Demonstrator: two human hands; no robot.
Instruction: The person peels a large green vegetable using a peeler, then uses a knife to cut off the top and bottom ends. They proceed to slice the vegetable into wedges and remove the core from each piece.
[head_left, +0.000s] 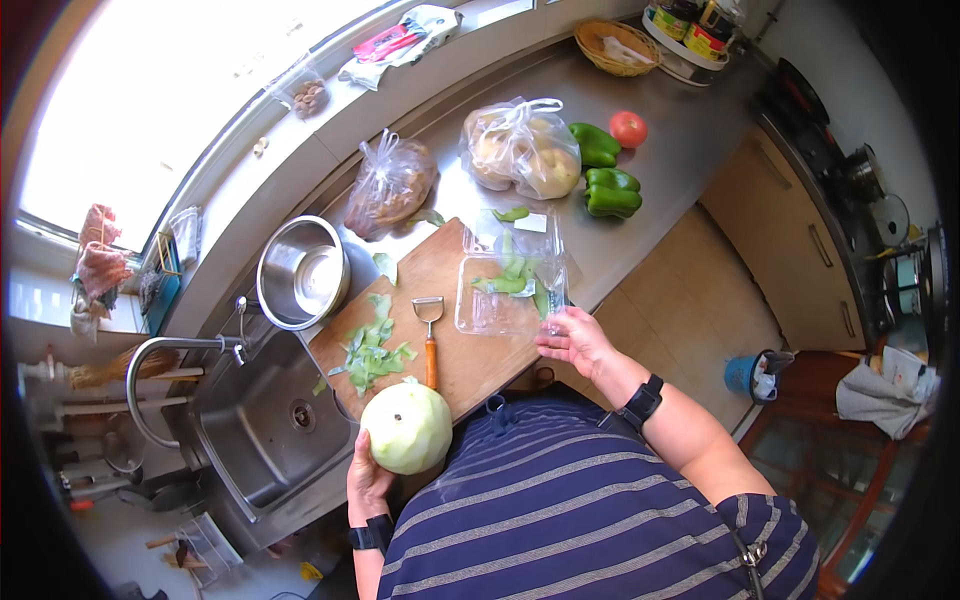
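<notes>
My left hand (367, 474) holds a large, peeled, pale-green round vegetable (405, 431), kohlrabi by its look, at the near corner of the wooden cutting board (420, 266). My right hand (574, 341) grips the near right corner of an open, clear plastic clamshell box (480, 319). Green peels (504, 283) show in and through the box, which is over the right part of the board. A Y-shaped peeler with a wooden handle (430, 360) lies between the hands. Left of it is a heap of green peelings (369, 349).
A stainless steel bowl (304, 274) stands by the sink (277, 450) and its faucet (161, 345). Behind the board sit bagged potatoes (521, 154), another tied bag (394, 184), green bell peppers (613, 193) and a tomato (628, 129). A wicker basket (615, 64) is farther back.
</notes>
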